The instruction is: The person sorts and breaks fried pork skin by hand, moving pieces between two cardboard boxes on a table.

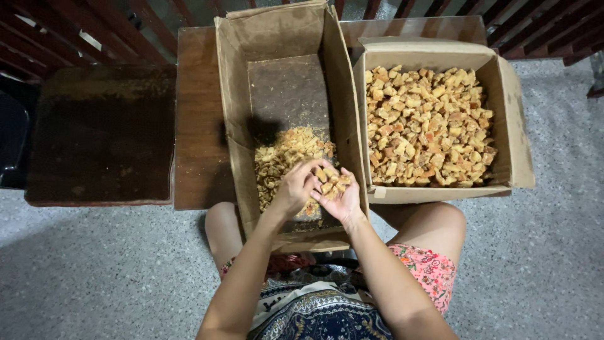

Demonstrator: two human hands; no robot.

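Both my hands are together over the near end of a tall open cardboard box (236, 94). My right hand (345, 200) is cupped palm up and holds a small heap of tan, chunky pieces (331, 180). My left hand (296, 187) rests on top of that heap, fingers curled over the pieces. Beneath the hands, a loose pile of smaller tan crumbs and bits (283, 157) lies on the box floor. A second open cardboard box (513, 126) stands to the right, filled almost to the rim with the same tan chunks (428, 126).
Both boxes rest on a dark wooden bench (195, 126). A worn dark board or stool (100, 135) lies to the left. My knees sit under the boxes' near edge. Speckled grey floor surrounds everything; wooden slats run along the back.
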